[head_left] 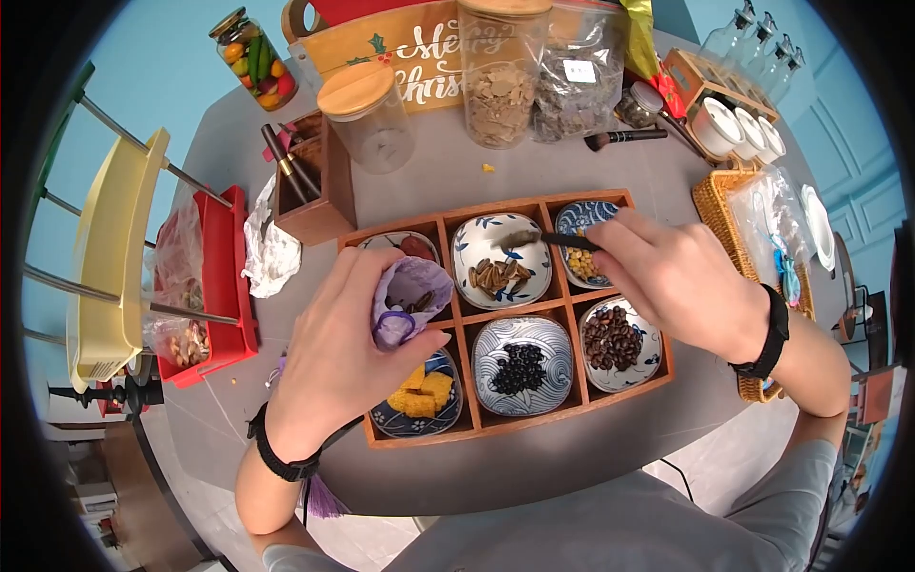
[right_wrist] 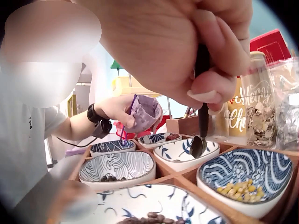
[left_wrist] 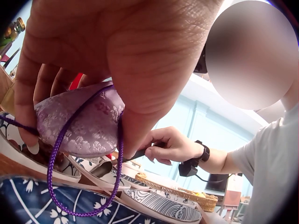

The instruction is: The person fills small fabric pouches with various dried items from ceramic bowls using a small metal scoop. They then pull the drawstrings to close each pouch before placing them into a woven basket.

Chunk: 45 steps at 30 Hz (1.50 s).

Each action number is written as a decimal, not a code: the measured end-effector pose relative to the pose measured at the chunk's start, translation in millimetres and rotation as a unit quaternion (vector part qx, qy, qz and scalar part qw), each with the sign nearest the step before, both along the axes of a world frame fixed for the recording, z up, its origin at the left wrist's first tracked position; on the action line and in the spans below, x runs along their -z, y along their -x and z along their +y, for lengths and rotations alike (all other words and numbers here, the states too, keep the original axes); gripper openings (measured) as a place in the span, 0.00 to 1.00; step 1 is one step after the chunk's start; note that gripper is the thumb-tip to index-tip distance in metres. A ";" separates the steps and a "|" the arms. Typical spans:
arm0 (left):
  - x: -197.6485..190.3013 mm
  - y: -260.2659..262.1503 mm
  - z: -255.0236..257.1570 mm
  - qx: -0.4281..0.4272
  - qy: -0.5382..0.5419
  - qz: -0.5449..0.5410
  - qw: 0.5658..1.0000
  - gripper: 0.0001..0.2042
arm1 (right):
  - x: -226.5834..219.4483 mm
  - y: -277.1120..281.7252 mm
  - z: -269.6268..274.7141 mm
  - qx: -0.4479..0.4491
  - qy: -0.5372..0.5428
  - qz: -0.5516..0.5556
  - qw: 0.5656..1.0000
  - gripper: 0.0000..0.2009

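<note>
My left hand (head_left: 338, 357) grips a small lilac pouch (head_left: 413, 289) with its mouth open and dark bits inside; a purple cord (left_wrist: 60, 140) hangs from it. My right hand (head_left: 681, 276) pinches the black handle of a small spoon (right_wrist: 198, 145). The spoon's bowl is over the white leaf-patterned dish (head_left: 474, 238), which holds striped brown seeds (head_left: 500, 276). This dish stands at the back middle of a wooden divided tray (head_left: 519, 431). Around it are dishes with yellow kernels (head_left: 583, 265), coffee-like beans (head_left: 613, 338), black berries (head_left: 521, 369), yellow chunks (head_left: 419, 393) and reddish pieces (head_left: 417, 248).
Behind the tray stand a wooden box (head_left: 324, 205), an empty lidded jar (head_left: 367, 124), a jar of flakes (head_left: 500, 105) and a bag (head_left: 577, 86). A red bin (head_left: 224, 276) is at the left, a wicker basket (head_left: 717, 195) at the right. A brush (head_left: 629, 138) lies behind.
</note>
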State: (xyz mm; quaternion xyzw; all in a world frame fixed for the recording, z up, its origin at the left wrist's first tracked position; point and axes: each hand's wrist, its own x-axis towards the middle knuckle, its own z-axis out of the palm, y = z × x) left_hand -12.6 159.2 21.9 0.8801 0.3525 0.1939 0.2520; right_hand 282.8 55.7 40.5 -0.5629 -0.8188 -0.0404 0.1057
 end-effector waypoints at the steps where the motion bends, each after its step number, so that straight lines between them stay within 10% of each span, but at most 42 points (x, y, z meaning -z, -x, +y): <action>1: 0.8 -0.5 0.5 0.001 0.000 -0.002 1.000 0.33 | -0.7 -2.7 1.6 0.012 0.004 -0.016 1.000 0.07; 21: -1.1 2.0 -0.5 0.004 -0.006 -0.004 1.000 0.32 | -7.6 -19.2 31.4 0.106 0.359 0.259 0.890 0.11; 45: -2.8 1.9 -1.1 -0.001 -0.002 0.002 1.000 0.32 | 0.7 -29.0 39.8 0.124 0.361 0.310 0.871 0.13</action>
